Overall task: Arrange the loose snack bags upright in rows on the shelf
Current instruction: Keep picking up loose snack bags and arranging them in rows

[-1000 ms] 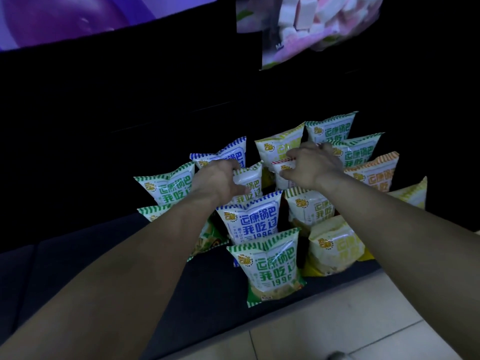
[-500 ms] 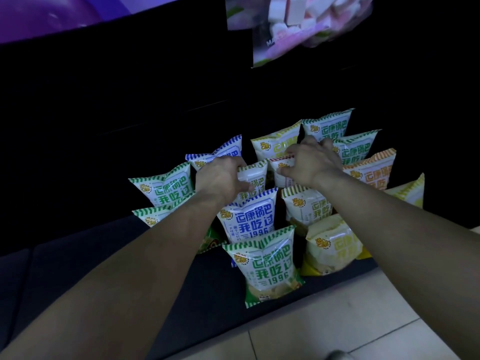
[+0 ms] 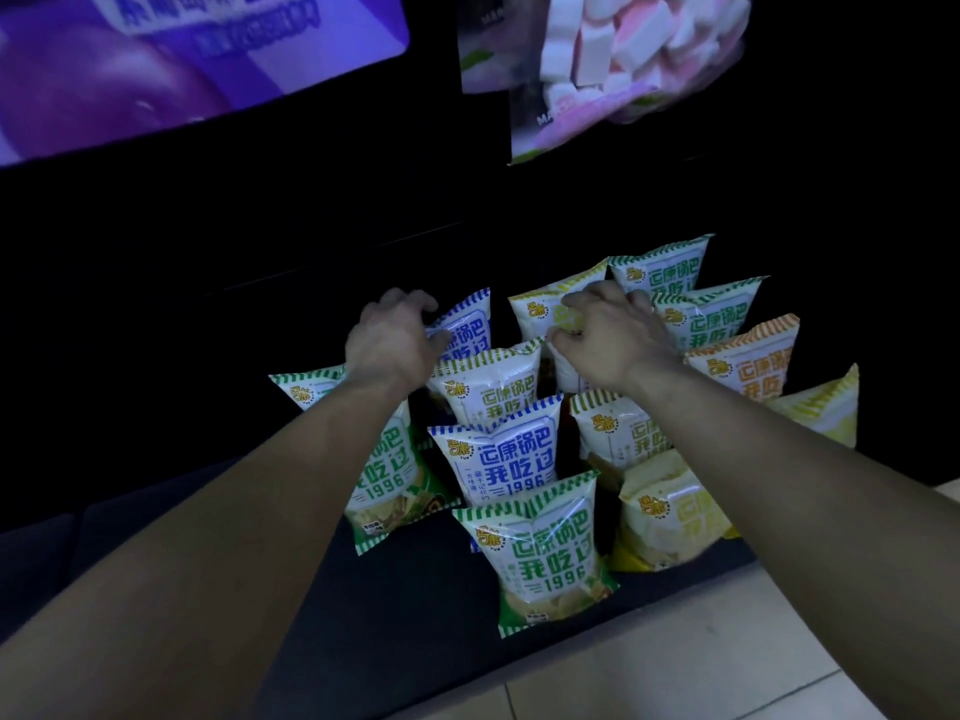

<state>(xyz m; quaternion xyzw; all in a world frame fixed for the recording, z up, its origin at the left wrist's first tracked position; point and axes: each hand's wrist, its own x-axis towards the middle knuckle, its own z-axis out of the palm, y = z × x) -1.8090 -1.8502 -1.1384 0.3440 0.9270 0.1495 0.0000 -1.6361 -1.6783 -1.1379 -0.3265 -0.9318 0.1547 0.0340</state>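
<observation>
Currently left hand [image 3: 395, 340] grips the blue bag [image 3: 465, 330] at shelf [image 3: 415, 631] back, right hand [image 3: 608, 335] curls at the yellow bag [image 3: 558, 304] there, hold unclear; forearms [image 3: 234, 537] overhanging front bags [image 3: 540, 553] may topple them.

Both bare forearms reach forward and converge slightly, the left forearm [image 3: 234, 511] long and low across the view, the right forearm [image 3: 779, 449] coming in from the right edge. The left hand [image 3: 389, 345] is back-up, its fingers [image 3: 410, 298] hooked over and its thumb pressed in front, gripping the top corner of a blue-striped white snack bag [image 3: 467, 330]. The right hand [image 3: 608, 340] is clawed, fingertips down against a yellow-striped snack bag [image 3: 540, 314] – whether it pinches cannot be told.
</observation>
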